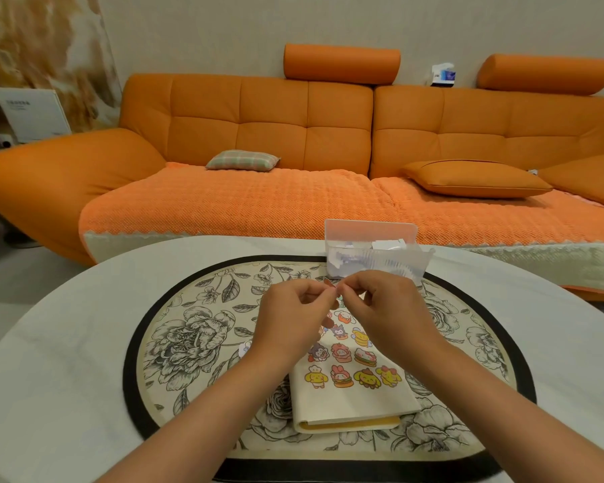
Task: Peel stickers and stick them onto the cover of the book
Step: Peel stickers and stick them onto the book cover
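My left hand [293, 310] and right hand [380, 305] are both curled. Their fingertips meet on a small sticker [328, 282], pinching it above the far end of the book [356, 399]. I cannot tell which fingers have the sticker and which its backing.

The book lies shut on the mat [189, 343], nearer the table's [49, 343] near edge than its far one. Rows of stickers fill the far and middle parts of its cover, and only the near strip is bare.

I think the main risk is the sticker itself. A quick pull could tear it, or it could fold onto itself or cling to a fingertip. Set down where my hands are now, it would likely overlap the others, so the bare near strip is the safer place.

A clear box [373, 259] stands just beyond my knuckles at the mat's far edge, and a forward push could knock it. A small scrap [245, 348] lies on the mat beside my left wrist. The table gives open room to both sides, and the book sits well in from every edge.
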The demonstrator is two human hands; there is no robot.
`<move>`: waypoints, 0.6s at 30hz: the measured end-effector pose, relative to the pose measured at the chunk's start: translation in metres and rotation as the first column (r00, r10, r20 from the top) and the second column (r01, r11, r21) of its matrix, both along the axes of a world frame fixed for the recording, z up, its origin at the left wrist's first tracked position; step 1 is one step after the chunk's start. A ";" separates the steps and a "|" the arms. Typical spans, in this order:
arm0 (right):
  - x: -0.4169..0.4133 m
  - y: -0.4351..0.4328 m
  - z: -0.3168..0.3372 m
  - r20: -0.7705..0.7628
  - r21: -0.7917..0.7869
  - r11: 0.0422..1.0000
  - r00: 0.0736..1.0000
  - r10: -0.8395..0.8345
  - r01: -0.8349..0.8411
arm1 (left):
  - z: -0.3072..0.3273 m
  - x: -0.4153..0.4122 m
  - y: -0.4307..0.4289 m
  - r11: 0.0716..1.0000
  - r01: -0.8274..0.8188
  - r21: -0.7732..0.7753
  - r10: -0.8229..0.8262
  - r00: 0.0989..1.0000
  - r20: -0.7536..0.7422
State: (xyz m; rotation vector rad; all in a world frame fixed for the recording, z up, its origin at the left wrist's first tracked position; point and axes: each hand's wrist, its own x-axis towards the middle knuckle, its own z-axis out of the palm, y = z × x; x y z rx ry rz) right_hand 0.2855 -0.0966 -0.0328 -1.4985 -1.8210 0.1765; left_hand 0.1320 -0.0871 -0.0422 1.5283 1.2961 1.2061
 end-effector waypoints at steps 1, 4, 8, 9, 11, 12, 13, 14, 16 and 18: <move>0.000 0.000 0.000 0.013 0.004 1.000 1.000 0.001 -0.001 | -0.001 0.000 0.000 1.000 0.002 0.002 -0.002 1.000 -0.004; -0.001 0.000 -0.001 0.043 -0.004 1.000 0.999 0.000 0.000 | -0.004 0.000 0.002 0.999 0.014 0.045 -0.012 0.999 -0.049; -0.001 0.000 -0.003 -0.025 -0.046 0.999 1.000 -0.001 0.000 | -0.007 0.000 0.005 0.997 0.031 0.076 -0.027 0.998 -0.061; 0.000 0.001 -0.003 -0.065 -0.067 0.998 0.998 -0.001 -0.003 | -0.007 0.000 0.005 0.996 0.038 0.077 -0.033 0.998 -0.061; 0.000 0.001 -0.004 -0.156 -0.110 0.994 0.988 -0.002 -0.015 | -0.007 0.000 0.006 0.995 0.057 0.076 -0.053 0.997 -0.057; 0.000 0.002 -0.003 -0.211 -0.132 0.991 0.977 0.002 -0.030 | -0.007 -0.001 0.007 0.995 0.067 0.073 -0.064 0.997 -0.053; -0.001 0.002 -0.003 -0.274 -0.156 0.986 0.962 0.008 -0.053 | -0.007 -0.001 0.008 0.995 0.076 0.069 -0.073 0.996 -0.048; -0.001 0.002 -0.001 -0.333 -0.182 0.981 0.943 0.009 -0.074 | -0.008 -0.002 0.008 0.994 0.084 0.064 -0.081 0.996 -0.044; -0.002 0.002 0.002 -0.422 -0.240 0.965 0.907 -0.006 -0.105 | -0.007 -0.002 0.009 0.993 0.102 0.053 -0.100 0.994 -0.035; -0.003 0.001 0.005 -0.513 -0.291 0.944 0.858 -0.017 -0.155 | -0.007 -0.003 0.010 0.991 0.123 0.050 -0.122 0.992 -0.024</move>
